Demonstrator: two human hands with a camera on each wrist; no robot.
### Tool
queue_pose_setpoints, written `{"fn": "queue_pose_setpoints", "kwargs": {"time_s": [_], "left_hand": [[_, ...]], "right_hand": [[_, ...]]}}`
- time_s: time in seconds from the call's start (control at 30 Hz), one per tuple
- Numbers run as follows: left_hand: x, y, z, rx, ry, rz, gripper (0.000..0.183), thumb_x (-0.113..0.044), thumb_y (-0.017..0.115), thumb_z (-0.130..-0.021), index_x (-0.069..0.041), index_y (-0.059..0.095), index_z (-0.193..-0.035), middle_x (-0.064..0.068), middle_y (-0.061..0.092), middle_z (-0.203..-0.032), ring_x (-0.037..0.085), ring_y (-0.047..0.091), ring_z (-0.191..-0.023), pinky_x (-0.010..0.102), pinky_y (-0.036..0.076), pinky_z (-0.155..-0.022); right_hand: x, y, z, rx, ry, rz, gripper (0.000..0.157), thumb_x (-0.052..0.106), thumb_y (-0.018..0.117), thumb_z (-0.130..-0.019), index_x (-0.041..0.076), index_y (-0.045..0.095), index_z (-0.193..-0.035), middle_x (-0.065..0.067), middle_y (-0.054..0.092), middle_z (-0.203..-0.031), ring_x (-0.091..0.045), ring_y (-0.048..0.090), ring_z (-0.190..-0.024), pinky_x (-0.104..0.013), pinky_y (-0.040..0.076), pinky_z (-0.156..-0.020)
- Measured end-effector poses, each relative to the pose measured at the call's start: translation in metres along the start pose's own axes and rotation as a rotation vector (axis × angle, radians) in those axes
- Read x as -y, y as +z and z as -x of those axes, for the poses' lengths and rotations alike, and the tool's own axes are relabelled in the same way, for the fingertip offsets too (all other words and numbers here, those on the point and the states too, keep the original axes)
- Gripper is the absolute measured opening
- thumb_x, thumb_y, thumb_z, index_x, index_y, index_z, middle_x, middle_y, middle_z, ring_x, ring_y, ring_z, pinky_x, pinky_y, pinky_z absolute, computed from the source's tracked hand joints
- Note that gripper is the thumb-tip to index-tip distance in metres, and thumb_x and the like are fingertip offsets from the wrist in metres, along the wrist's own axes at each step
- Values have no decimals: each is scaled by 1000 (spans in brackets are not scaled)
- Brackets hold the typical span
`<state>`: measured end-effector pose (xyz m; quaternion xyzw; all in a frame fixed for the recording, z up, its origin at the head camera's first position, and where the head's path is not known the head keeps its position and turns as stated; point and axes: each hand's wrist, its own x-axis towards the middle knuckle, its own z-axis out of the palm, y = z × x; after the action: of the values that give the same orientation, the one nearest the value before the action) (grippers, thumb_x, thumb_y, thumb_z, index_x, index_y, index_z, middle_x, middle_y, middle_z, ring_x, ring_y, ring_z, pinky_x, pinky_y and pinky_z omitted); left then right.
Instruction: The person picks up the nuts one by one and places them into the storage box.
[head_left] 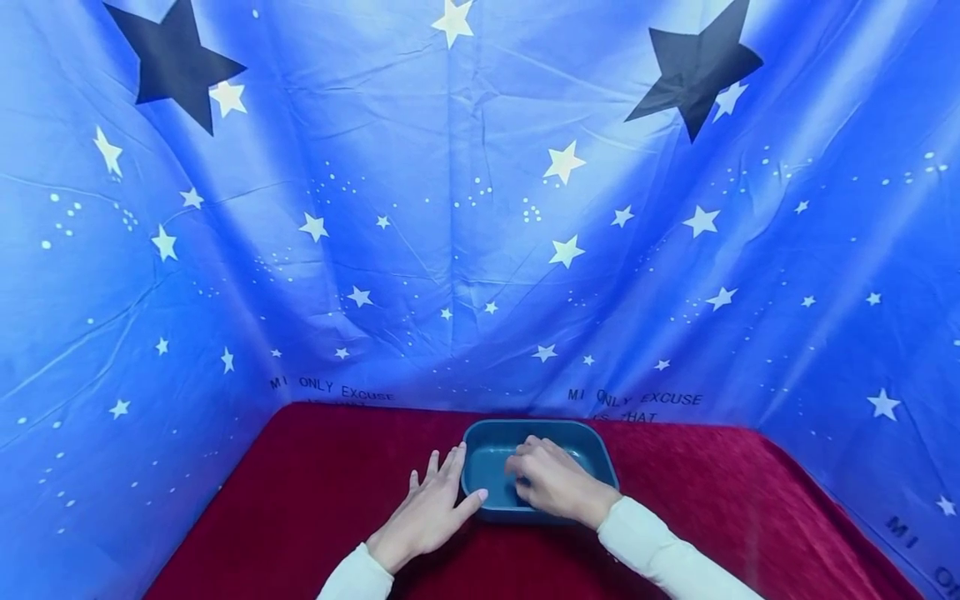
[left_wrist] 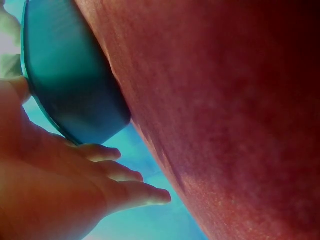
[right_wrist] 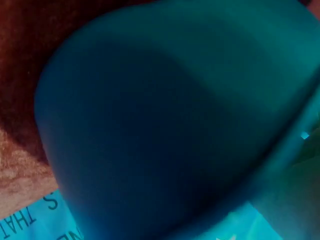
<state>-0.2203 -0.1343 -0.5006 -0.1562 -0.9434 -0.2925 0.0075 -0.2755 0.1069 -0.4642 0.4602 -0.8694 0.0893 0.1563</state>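
White sleeves (head_left: 656, 542) are nearest to me, one on each forearm. Beyond their cuffs, both hands engage the tray (head_left: 495, 434), a blue-green, round-cornered unit that sits upright near the far edge of the surface (head_left: 315, 500).

Left hand (head_left: 427, 512): located at the left end of the tray. Its grip is spread, with fingers straight and the thumb set apart, touching the rim at the near left corner.

Right hand (head_left: 558, 479): reaches over the near right side of the tray, fingers bent downward inside the walls. I cannot tell whether this grip is pinching anything (the back of the hand hides the fingertips, and the right wrist view shows mostly blurred outer wall).

Surface covering: dark red, with a soft pile. Backdrop (head_left: 420, 150): blue fabric, creased, enclosing the rear and both sides, printed with pale stars, two large black stars and dark lettering low down.
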Motion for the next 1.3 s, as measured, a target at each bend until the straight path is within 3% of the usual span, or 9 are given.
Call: {"fn": "queue_pose_setpoints", "kwargs": {"time_s": [0.2, 0.47, 0.7, 1.03, 1.3], "left_hand": [[-1, 0, 0, 4, -6, 9, 88, -68, 40, -99, -14, 15, -164, 16, 25, -165, 49, 11, -151, 80, 13, -107], [-1, 3, 0, 3, -6, -2, 86, -66, 41, -100, -13, 15, -164, 16, 25, -165, 49, 12, -151, 80, 14, -106], [-2, 3, 1, 3, -14, 8, 86, -64, 43, -100, -13, 14, -164, 16, 24, -165, 49, 11, -151, 80, 12, -106], [-2, 2, 1, 9, -19, -3, 87, -67, 41, -100, -14, 13, -164, 17, 24, -165, 48, 11, -151, 79, 12, -107], [-2, -1, 0, -2, -20, -9, 89, -69, 39, -99, -15, 13, -164, 17, 23, -165, 48, 10, -151, 79, 12, -108]], "right_hand": [[-9, 12, -8, 16, -27, -18, 14, 8, 74, -78, 21, 73, -82, 12, 68, -80, -10, 54, -74, -32, 48, -70], [-15, 23, -9, 102, 34, -66, 17, 6, 75, -80, 19, 79, -91, 10, 72, -86, -11, 57, -78, -31, 50, -73], [-18, 27, -9, 128, 54, -85, 16, 7, 75, -82, 19, 78, -91, 11, 71, -86, -11, 59, -81, -33, 52, -75], [0, -8, 9, -19, 98, -49, 7, 18, 77, -88, 19, 78, -95, 11, 67, -90, -7, 53, -83, -30, 50, -76], [13, -32, 40, -43, 90, -7, 10, 21, 78, -88, 19, 77, -97, 12, 67, -95, -7, 55, -91, -34, 51, -84]]}}
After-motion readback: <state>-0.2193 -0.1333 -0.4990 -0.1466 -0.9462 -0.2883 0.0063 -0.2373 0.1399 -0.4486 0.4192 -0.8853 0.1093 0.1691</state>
